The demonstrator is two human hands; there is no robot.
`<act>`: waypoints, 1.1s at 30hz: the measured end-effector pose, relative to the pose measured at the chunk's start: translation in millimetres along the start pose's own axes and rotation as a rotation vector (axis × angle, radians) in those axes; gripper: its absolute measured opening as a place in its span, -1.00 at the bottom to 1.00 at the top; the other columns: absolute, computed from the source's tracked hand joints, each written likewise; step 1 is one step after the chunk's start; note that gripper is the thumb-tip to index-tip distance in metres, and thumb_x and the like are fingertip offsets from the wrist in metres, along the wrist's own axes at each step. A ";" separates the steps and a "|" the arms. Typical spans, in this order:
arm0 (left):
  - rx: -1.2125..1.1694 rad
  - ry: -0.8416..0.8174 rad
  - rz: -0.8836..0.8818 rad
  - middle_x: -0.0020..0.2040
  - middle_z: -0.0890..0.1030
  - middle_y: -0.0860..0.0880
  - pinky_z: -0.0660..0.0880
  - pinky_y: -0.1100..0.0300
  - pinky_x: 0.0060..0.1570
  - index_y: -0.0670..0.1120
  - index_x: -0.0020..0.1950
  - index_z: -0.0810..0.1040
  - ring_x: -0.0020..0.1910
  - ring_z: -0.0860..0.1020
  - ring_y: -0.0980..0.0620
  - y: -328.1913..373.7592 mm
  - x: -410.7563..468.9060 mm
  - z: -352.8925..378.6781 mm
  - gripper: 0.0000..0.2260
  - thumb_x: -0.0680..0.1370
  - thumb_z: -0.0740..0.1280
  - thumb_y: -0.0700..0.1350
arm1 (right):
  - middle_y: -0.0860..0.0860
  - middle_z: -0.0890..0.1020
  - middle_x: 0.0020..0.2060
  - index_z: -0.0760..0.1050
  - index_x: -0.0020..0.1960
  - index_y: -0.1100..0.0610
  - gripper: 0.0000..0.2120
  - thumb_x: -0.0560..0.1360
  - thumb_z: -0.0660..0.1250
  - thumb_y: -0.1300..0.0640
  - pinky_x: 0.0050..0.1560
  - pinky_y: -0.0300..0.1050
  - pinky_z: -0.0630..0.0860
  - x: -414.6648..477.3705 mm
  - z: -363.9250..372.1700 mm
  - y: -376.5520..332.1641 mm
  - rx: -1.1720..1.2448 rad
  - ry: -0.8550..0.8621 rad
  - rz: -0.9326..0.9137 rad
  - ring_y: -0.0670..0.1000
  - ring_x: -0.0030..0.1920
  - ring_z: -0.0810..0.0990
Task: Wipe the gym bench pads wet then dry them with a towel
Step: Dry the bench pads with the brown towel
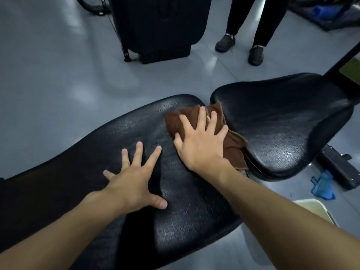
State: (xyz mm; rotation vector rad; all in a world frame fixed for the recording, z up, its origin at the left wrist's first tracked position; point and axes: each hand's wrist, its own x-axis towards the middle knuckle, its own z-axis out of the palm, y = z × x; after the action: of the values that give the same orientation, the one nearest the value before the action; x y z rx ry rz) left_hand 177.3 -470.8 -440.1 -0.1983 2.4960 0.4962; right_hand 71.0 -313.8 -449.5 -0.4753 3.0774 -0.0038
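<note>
Fingers (202, 117) of your right hand (200, 145) splayed flat, pressing brown towel (175, 121) mid-frame at the pad gap; left hand (134, 180) flat on long pad (185, 221). Both pads bead wet: drying looks barely started.

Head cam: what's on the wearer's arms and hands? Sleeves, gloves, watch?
Left hand and right hand ungloved; both forearms bare to the frame edge. No sleeve, watch or band in view. Pale speck at right ring finger: unclear.
</note>
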 end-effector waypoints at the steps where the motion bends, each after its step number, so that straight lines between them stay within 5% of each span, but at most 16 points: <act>1: -0.001 0.008 0.007 0.50 -0.52 0.07 -0.04 -0.58 0.29 0.38 0.44 -0.42 0.49 -0.44 -0.21 -0.5 1.1 -0.3 0.23 0.21 0.55 0.31 | 0.22 -0.10 0.60 0.02 0.57 -0.17 -0.43 0.60 -0.04 -0.26 0.40 0.48 -0.04 16.4 -1.5 -1.1 0.006 0.001 -0.013 0.36 0.56 -0.13; 9: 0.037 0.070 0.065 0.53 -0.45 0.12 0.05 -0.48 0.38 0.44 0.41 -0.41 0.53 -0.38 -0.14 -11.7 12.3 -2.6 0.21 0.16 0.50 0.42 | 0.18 0.20 0.52 0.14 0.52 -0.17 -0.45 0.56 0.01 -0.26 0.37 0.33 0.14 103.2 -14.0 -5.7 0.061 -0.001 -0.120 0.31 0.47 0.21; 16: 0.092 0.184 0.083 0.59 -0.29 0.06 -0.02 -0.18 0.52 0.30 0.53 -0.30 0.57 -0.24 -0.14 -21.9 15.8 5.9 0.18 0.16 0.40 0.48 | 0.10 0.18 0.56 0.22 0.49 -0.16 -0.36 0.42 -0.04 -0.21 0.51 0.26 0.03 25.0 1.0 19.1 0.057 0.060 -0.272 0.18 0.54 0.13; 19: 0.078 0.215 0.105 0.60 -0.27 0.08 0.02 -0.32 0.47 0.27 0.55 -0.26 0.58 -0.23 -0.10 -26.5 12.8 13.8 0.25 0.02 0.28 0.62 | 0.05 0.11 0.59 0.17 0.52 -0.18 -0.35 0.43 -0.06 -0.20 0.55 0.18 -0.05 -39.7 8.1 27.3 0.062 0.060 -0.326 0.13 0.58 0.05; 25: 0.084 0.217 0.071 0.60 -0.24 0.11 -0.01 -0.47 0.37 0.25 0.57 -0.21 0.58 -0.22 -0.06 -20.4 -5.1 8.0 0.15 0.15 0.33 0.54 | 0.03 0.13 0.60 0.19 0.53 -0.20 -0.24 0.35 -0.19 -0.24 0.54 0.09 -0.04 -134.6 1.5 41.2 -0.003 0.032 -0.351 0.11 0.59 0.07; 28: 0.068 0.228 0.100 0.61 -0.21 0.10 -0.02 -0.46 0.39 0.25 0.57 -0.16 0.59 -0.19 -0.05 -24.5 -5.6 8.8 0.17 0.10 0.30 0.59 | 0.08 0.09 0.61 0.10 0.53 -0.28 -0.34 0.44 -0.07 -0.34 0.49 0.19 0.08 -154.5 -0.8 48.5 -0.033 0.083 -0.365 0.17 0.57 0.09; 33: 0.092 0.157 0.110 0.61 -0.23 0.05 0.05 -0.30 0.47 0.41 0.51 -0.16 0.59 -0.14 -0.08 -53.4 -11.5 4.5 0.22 -0.07 0.26 0.66 | -0.17 -0.11 0.61 -0.05 0.50 -0.45 -0.35 0.42 -0.21 -0.48 0.50 0.32 -0.18 -135.8 -10.2 52.1 -0.054 -0.021 -0.467 0.08 0.60 -0.20</act>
State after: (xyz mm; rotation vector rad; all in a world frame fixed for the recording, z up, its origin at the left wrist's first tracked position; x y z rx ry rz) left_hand 202.3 -517.8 -453.2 -0.0669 2.6873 0.4237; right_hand 184.4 -223.2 -435.9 -1.1710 2.8722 0.0729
